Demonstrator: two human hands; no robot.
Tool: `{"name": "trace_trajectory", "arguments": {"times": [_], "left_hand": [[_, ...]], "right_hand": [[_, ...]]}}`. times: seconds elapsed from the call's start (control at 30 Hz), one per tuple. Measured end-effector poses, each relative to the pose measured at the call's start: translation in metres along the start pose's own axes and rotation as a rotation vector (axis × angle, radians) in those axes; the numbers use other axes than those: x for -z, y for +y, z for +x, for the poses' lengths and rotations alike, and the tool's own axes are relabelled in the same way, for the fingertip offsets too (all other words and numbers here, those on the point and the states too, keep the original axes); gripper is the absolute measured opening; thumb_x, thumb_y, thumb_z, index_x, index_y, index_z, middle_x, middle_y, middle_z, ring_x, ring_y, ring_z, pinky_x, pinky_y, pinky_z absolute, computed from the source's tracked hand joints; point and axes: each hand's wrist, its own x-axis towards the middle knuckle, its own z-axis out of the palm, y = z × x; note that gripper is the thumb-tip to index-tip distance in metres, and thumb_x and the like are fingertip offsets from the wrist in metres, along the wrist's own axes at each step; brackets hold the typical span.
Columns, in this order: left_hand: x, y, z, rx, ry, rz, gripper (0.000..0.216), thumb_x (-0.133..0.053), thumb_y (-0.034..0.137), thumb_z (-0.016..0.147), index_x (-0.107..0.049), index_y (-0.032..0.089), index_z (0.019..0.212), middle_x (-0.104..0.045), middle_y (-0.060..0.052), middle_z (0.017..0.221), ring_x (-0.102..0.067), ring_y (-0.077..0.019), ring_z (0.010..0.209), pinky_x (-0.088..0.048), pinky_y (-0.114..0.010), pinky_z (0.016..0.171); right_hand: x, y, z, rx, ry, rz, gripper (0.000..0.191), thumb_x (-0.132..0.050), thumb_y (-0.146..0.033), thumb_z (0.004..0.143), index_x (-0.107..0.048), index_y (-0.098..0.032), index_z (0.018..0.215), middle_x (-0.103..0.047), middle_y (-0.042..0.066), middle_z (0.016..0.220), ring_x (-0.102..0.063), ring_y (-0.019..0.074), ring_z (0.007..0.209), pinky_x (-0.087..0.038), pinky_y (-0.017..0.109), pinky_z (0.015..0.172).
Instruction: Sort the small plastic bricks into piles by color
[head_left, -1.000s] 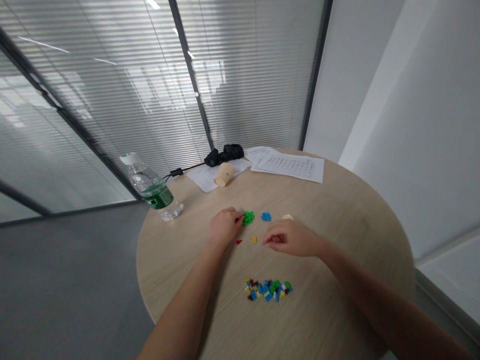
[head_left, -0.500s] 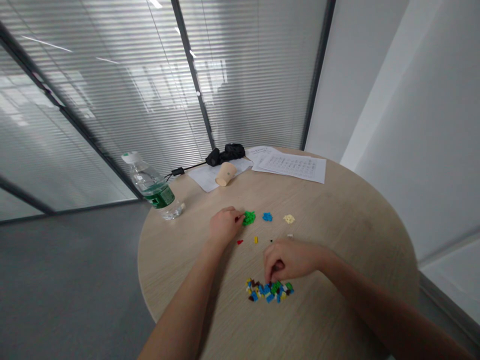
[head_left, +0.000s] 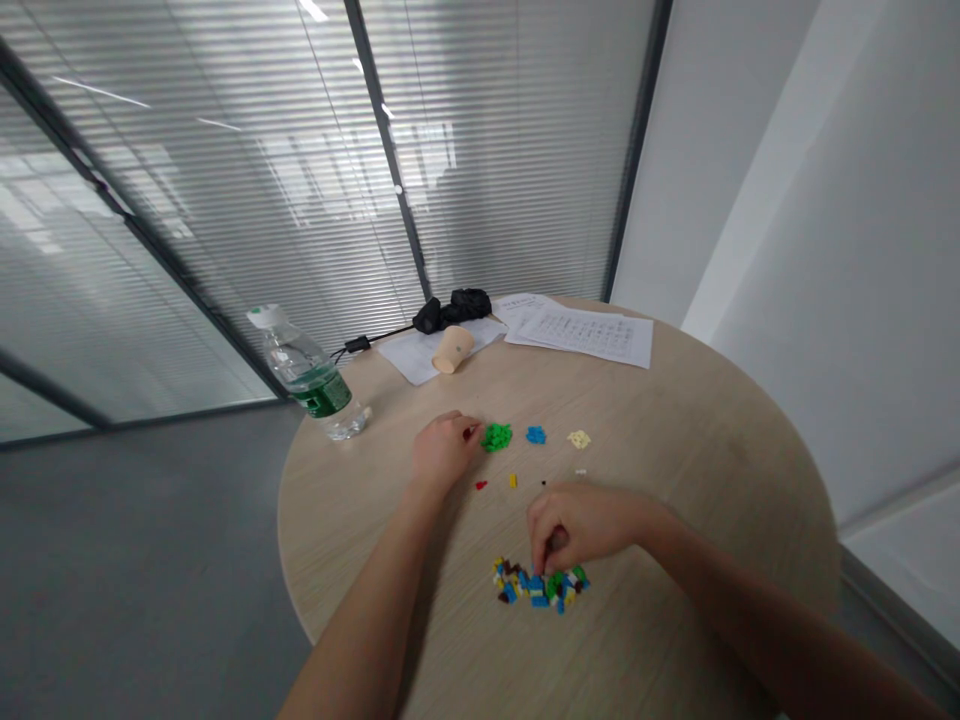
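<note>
Brick pile: we see mixed plastic bricks point(head_left: 540, 588) in blue, green, yellow, brown and white, lying in a low heap on the table point(head_left: 697, 500), near us and just right of centre.

Right hand: our right hand point(head_left: 585, 525) arches over the far edge of the heap, closed to a loose pinch, with its fingertips point(head_left: 540, 560) down at the bricks. We cannot tell whether it grips one.

Left hand: our left hand point(head_left: 444, 452) rests on the table, loosely curled, just left of the green cluster point(head_left: 496, 436). A red speck point(head_left: 470, 433) shows at its fingers, but we cannot tell whether they hold it.

Small groups: beyond the heap, the green cluster, a blue cluster point(head_left: 535, 435) and a cream cluster point(head_left: 578, 439) run from left to right, well apart.

Single pieces: a red brick point(head_left: 480, 484) and a yellow brick point(head_left: 513, 481) lie between our hands, with a dark speck point(head_left: 544, 482) and a white speck point(head_left: 580, 471) to their right.

Handling: we judge a pinch on the ends of one edge brick disturbs its neighbours least.

Hidden: our right fingers cover part of the heap, and the bricks are too small to count.

Far side: a water bottle point(head_left: 311, 378) stands left; a paper cup point(head_left: 452, 349) lies on a sheet point(head_left: 405, 357), near printed papers point(head_left: 581, 337).
</note>
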Motion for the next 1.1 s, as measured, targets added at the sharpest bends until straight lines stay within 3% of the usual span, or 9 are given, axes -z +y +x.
{"name": "trace_trajectory", "arguments": {"times": [0.17,0.3,0.4,0.5,0.67,0.83,0.97,1.1], "left_hand": [[-0.004,-0.003,0.002,0.014,0.139,-0.156,0.022,-0.051,0.028,0.086,-0.070,0.020,0.093,-0.067,-0.004,0.090,-0.059,-0.0147,0.073,-0.042,-0.024,0.064],[-0.009,-0.001,0.003,-0.167,0.235,-0.414,0.017,-0.054,0.025,0.085,-0.068,0.017,0.091,-0.065,-0.003,0.086,-0.054,-0.0111,0.063,-0.043,-0.023,0.061],[-0.009,0.007,-0.001,-0.372,0.243,-0.492,0.016,-0.055,0.023,0.084,-0.068,0.018,0.092,-0.065,-0.004,0.087,-0.058,-0.0121,0.072,-0.046,-0.023,0.065],[-0.007,0.018,-0.010,-0.567,0.247,-0.485,0.016,-0.058,0.020,0.080,-0.066,0.019,0.094,-0.065,-0.005,0.091,-0.060,-0.0144,0.083,-0.048,-0.025,0.073],[-0.003,0.031,-0.018,-0.683,0.294,-0.502,0.015,-0.059,0.017,0.078,-0.065,0.018,0.092,-0.066,-0.006,0.087,-0.061,-0.0148,0.081,-0.051,-0.026,0.072],[-0.003,0.033,-0.017,-0.704,0.359,-0.518,0.008,-0.058,0.019,0.081,-0.065,0.017,0.083,-0.067,-0.006,0.078,-0.062,-0.0146,0.074,-0.050,-0.026,0.067],[-0.003,0.034,-0.016,-0.666,0.265,-0.531,0.010,-0.057,0.021,0.083,-0.066,0.017,0.085,-0.067,-0.006,0.081,-0.061,-0.0148,0.077,-0.049,-0.026,0.069],[0.004,0.027,-0.013,-0.598,0.093,-0.507,0.008,-0.058,0.022,0.082,-0.065,0.018,0.080,-0.064,-0.002,0.075,-0.058,-0.0126,0.072,-0.046,-0.023,0.066]], "right_hand": [[0.003,-0.001,0.000,-0.030,0.048,0.043,0.011,-0.066,-0.013,0.073,-0.074,-0.016,0.080,-0.065,0.002,0.077,-0.053,0.0087,0.062,-0.041,0.019,0.059],[0.013,0.002,-0.002,-0.126,0.364,0.171,0.011,-0.061,-0.020,0.078,-0.071,-0.016,0.079,-0.066,0.004,0.080,-0.056,0.0119,0.068,-0.043,0.022,0.062],[0.019,0.008,-0.003,-0.245,0.621,0.285,0.011,-0.061,-0.024,0.077,-0.069,-0.017,0.079,-0.067,0.004,0.080,-0.057,0.0135,0.069,-0.044,0.025,0.064],[0.022,0.017,-0.003,-0.305,0.762,0.428,0.014,-0.061,-0.028,0.074,-0.067,-0.017,0.081,-0.067,0.003,0.079,-0.057,0.0135,0.067,-0.044,0.026,0.064],[0.020,0.024,0.000,-0.292,0.821,0.553,0.018,-0.067,-0.031,0.066,-0.063,-0.017,0.076,-0.063,0.001,0.072,-0.055,0.0125,0.064,-0.042,0.026,0.062],[0.017,0.026,0.002,-0.245,0.833,0.617,0.019,-0.069,-0.031,0.066,-0.059,-0.018,0.076,-0.061,0.000,0.072,-0.055,0.0124,0.066,-0.043,0.027,0.064],[0.016,0.027,0.003,-0.256,0.825,0.621,0.021,-0.070,-0.031,0.065,-0.058,-0.018,0.076,-0.062,0.000,0.073,-0.056,0.0124,0.067,-0.044,0.027,0.066],[0.016,0.024,0.003,-0.279,0.782,0.596,0.019,-0.066,-0.033,0.070,-0.060,-0.018,0.078,-0.062,0.000,0.072,-0.054,0.0115,0.064,-0.042,0.026,0.063]]}}
